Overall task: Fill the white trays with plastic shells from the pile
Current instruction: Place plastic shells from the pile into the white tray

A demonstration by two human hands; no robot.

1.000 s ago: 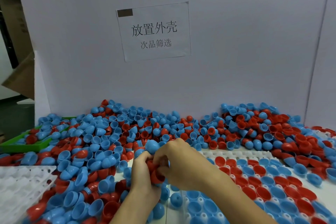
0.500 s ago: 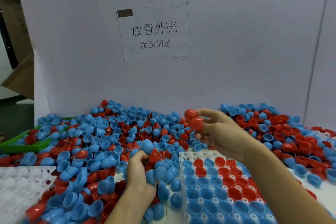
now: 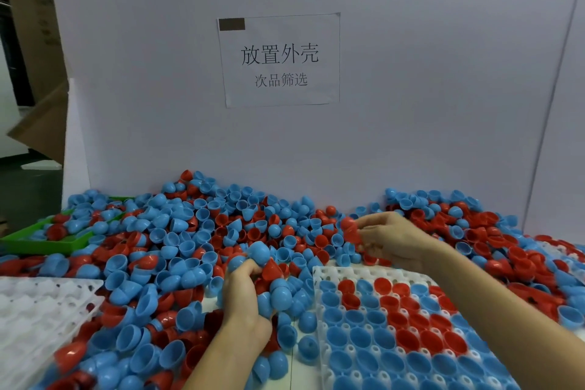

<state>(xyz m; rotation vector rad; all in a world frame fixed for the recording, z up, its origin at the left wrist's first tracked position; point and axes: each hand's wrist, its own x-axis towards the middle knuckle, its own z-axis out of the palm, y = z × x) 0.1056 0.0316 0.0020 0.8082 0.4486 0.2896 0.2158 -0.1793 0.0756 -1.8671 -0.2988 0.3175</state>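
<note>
A big pile of blue and red plastic shells (image 3: 190,241) covers the table up to the white back board. The white tray (image 3: 326,272) in front of me on the right holds rows of blue and red shells; its far row shows bare pockets. My right hand (image 3: 392,239) hovers beyond the tray's far edge and pinches red shells (image 3: 349,228) at its fingertips. My left hand (image 3: 245,291) sits in the pile left of the tray, its fingers curled round a handful of shells (image 3: 269,266), a blue one on top.
A second white tray (image 3: 38,304) lies at the left edge with bare pockets. A green tray (image 3: 47,245) sits half buried at the far left. More shells are heaped to the right (image 3: 506,241). A paper sign (image 3: 278,58) hangs on the back board.
My right hand left my left hand, rose with red shells, then moved right and down beyond the tray's far edge. My left hand stayed in the pile with its handful.
</note>
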